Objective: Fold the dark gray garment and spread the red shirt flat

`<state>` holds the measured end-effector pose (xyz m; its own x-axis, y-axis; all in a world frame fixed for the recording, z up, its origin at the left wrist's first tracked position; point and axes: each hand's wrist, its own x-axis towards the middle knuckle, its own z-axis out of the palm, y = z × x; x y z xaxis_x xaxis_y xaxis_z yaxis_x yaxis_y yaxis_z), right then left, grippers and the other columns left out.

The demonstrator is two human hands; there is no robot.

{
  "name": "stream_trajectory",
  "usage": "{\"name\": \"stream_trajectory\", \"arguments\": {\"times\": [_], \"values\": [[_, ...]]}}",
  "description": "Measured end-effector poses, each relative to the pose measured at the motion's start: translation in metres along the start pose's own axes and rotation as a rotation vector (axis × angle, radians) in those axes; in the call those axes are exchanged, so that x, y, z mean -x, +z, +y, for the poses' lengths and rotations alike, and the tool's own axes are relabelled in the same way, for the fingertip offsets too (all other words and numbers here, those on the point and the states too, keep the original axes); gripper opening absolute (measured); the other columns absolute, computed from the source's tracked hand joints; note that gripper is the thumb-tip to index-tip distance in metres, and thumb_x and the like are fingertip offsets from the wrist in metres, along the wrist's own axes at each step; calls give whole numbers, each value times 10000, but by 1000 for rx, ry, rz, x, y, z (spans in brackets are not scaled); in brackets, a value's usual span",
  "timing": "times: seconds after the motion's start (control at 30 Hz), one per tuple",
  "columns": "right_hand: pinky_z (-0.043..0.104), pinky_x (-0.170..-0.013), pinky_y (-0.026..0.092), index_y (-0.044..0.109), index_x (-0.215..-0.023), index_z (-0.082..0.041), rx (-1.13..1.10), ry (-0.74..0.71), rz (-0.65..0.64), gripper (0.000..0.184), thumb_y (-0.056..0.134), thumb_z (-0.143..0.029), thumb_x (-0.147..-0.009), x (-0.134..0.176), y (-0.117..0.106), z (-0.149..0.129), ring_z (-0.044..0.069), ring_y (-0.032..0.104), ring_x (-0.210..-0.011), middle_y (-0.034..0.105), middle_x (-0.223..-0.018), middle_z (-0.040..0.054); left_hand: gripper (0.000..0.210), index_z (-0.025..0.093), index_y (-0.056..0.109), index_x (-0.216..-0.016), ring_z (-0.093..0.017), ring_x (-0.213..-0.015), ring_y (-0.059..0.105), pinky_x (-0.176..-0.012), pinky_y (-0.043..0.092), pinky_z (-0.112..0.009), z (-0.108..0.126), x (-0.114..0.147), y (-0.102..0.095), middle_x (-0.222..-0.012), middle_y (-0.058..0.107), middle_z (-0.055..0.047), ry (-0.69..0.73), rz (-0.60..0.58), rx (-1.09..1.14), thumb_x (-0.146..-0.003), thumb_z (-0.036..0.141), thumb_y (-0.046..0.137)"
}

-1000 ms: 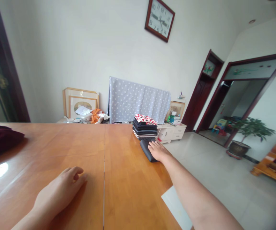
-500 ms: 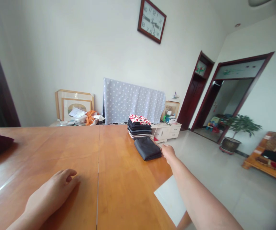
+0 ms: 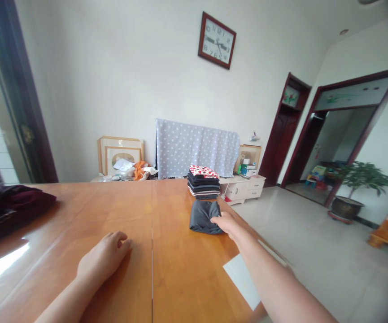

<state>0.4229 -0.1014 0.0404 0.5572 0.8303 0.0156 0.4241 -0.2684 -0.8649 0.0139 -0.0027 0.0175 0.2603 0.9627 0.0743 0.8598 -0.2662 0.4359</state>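
Observation:
A dark grey folded garment [image 3: 203, 217] lies on the wooden table, just in front of a stack of folded clothes [image 3: 203, 183]. My right hand [image 3: 225, 223] grips the garment's right edge; the thumb is on top and the other fingers are partly hidden. The stack is mostly dark, with a red-and-white patterned piece on top. To the left, my left hand [image 3: 108, 252] rests on the table with loosely curled fingers, a gap by the thumb and nothing held.
Dark maroon clothing [image 3: 15, 208] lies at the table's left side. Beneath my right forearm is a white sheet [image 3: 242, 280] near the right edge. A low white cabinet [image 3: 236, 190] and a potted plant [image 3: 348, 206] stand beyond the table.
My right hand has moved left onto the folded garment, its thumb now over the edge. The garment has turned and shifted slightly left, away from the stack. The view has swung left.

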Motion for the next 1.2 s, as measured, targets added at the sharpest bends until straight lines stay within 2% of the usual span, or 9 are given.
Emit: {"name": "stream_trajectory", "arguments": {"times": [0.2,0.3,0.4,0.53,0.67,0.73,0.93,1.07,1.2], "values": [[223,-498,425,694,-941,-168,13,27,-248,313,661,-455,-822,40,57,-22,167,674,-609,749,-814,61,362,272,613,-1101,-214,-894,661,-728,438,-301,14,14,5,-1033,705,-35,74,14,40,-913,534,447],[221,-450,367,680,-884,-182,53,-9,-342,427,572,-595,-873,49,70,-34,154,634,-524,724,-751,52,331,277,591,-1155,-189,-887,652,-741,435,-283,21,21,8,-1067,696,-27,182,36,82,-918,472,468],[230,-531,412,681,-857,-184,156,-110,-254,426,575,-597,-876,43,62,-43,161,643,-602,703,-737,51,310,270,589,-1159,-180,-877,642,-745,437,-276,24,23,10,-1081,687,-28,217,32,102,-907,424,494],[264,-724,478,696,-1084,-220,322,-369,-48,314,642,-423,-851,34,45,-61,198,676,-844,736,-914,53,289,269,602,-1139,-185,-886,641,-756,443,-282,24,22,13,-1056,684,-26,215,17,94,-896,396,513],[295,-867,494,709,-1099,-243,252,-653,-164,308,582,-205,-821,41,51,-73,193,666,-968,731,-1053,35,257,272,628,-1100,-182,-894,644,-763,449,-279,23,20,15,-1060,676,-27,237,15,78,-897,388,522],[318,-947,480,711,-1098,-241,224,-730,-210,362,569,-142,-781,49,59,-70,201,644,-1056,715,-1128,38,252,272,636,-1092,-176,-883,646,-752,451,-273,21,20,16,-1068,672,-28,238,18,79,-904,394,520],[392,-1118,385,601,-1338,-267,369,-759,-460,663,613,-120,-692,56,60,-41,249,484,-1340,556,-1432,71,253,273,656,-1083,-160,-887,645,-742,452,-249,19,19,20,-1068,660,-24,266,55,78,-923,404,511],[435,-1175,313,576,-1365,-252,446,-728,-446,714,579,-85,-671,48,58,-30,267,378,-1436,452,-1538,85,253,271,676,-1054,-160,-897,648,-735,446,-245,25,23,21,-1076,646,-31,252,69,31,-932,408,502],[419,-1169,319,590,-1351,-229,466,-738,-427,707,569,-52,-666,43,62,-27,262,400,-1424,465,-1532,99,248,266,690,-1008,-160,-873,649,-725,444,-248,36,30,16,-1075,631,-40,244,64,-34,-937,390,487]]}}
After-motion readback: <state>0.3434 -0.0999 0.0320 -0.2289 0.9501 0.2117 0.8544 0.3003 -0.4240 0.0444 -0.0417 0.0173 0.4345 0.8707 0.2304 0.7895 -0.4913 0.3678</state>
